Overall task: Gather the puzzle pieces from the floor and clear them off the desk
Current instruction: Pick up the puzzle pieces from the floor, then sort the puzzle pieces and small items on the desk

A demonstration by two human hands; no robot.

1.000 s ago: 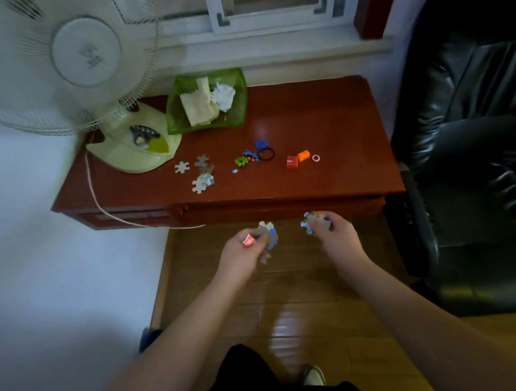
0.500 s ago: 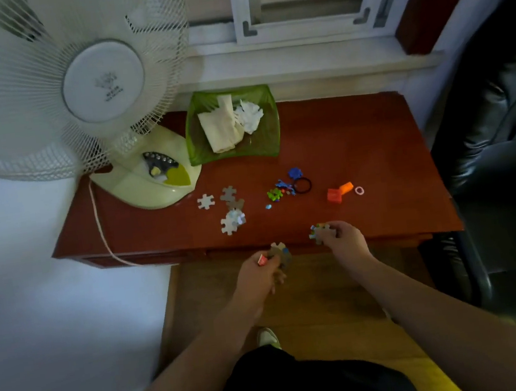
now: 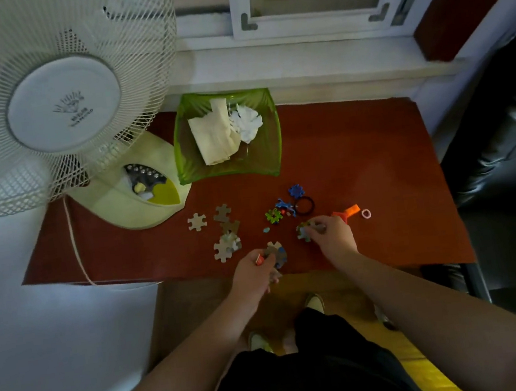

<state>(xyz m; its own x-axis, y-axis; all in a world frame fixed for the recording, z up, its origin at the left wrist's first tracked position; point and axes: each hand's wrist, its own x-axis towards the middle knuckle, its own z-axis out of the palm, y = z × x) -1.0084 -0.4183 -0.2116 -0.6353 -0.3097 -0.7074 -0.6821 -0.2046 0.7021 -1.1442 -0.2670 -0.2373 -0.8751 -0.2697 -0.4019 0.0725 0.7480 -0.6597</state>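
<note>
both hands are gripping puzzle pieces: left hand a small bunch, right hand a few; about five loose pieces are lying on the desk.

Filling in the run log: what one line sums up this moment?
left hand: holds puzzle pieces | right hand: holds pieces over desk | loose pieces: on desk

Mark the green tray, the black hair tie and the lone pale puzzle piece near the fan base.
green tray (image 3: 267,161), head view, bare front right floor.
black hair tie (image 3: 311,204), head view, right side of loop.
lone pale puzzle piece (image 3: 197,222), head view, its centre.
</note>
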